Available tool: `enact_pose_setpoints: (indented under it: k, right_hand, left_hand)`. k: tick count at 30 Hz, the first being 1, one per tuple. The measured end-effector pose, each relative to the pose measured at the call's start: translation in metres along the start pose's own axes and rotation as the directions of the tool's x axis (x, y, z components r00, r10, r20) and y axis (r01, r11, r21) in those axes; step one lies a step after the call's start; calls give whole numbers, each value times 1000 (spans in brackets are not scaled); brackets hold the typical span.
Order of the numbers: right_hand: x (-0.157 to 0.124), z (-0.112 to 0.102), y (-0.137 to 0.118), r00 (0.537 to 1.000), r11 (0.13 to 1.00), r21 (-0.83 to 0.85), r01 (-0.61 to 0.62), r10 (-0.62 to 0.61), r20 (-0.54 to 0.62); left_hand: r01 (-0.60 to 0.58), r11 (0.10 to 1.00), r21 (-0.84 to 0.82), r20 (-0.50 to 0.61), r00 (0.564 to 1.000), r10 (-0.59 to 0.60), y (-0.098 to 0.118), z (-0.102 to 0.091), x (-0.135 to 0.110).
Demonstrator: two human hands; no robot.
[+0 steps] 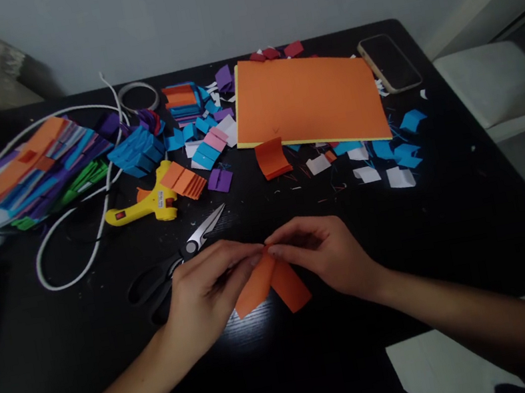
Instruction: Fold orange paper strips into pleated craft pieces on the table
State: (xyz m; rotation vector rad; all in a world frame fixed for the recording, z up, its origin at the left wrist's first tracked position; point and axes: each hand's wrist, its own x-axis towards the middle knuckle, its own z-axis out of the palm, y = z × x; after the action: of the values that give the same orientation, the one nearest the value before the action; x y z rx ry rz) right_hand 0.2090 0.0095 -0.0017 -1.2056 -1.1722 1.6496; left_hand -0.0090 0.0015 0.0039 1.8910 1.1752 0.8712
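Both my hands meet over the near middle of the black table (449,218). My left hand (208,294) and my right hand (326,253) pinch the top of a small folded orange paper piece (271,288), whose two flaps hang down toward me. Fingers of both hands are closed on its fold. Black-handled scissors (173,263) lie just left of my left hand, blades pointing right and away.
A large orange sheet (309,100) lies at the back, a phone (388,62) beside it. A yellow glue gun (147,206) with white cable (80,256), stacks of folded coloured papers (48,166) and scattered blue, white and purple pieces (388,157) cover the far half.
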Motion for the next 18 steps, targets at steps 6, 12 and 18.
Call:
enact_pose_setpoints:
  k: [6,12,18]
  right_hand:
    - [0,-1,0,1000,999,36,-8,7,23]
    - [1,-5,-4,997,998,57,3,-7,75]
    - [2,-5,-2,997,996,94,-10,3,79]
  left_hand:
    - [0,1000,-9,0,1000,0,-1,0,2]
    - [105,993,-51,-69,992,-108,1,0,5]
    - [183,980,-82,-63,980,-189,-4,0,2]
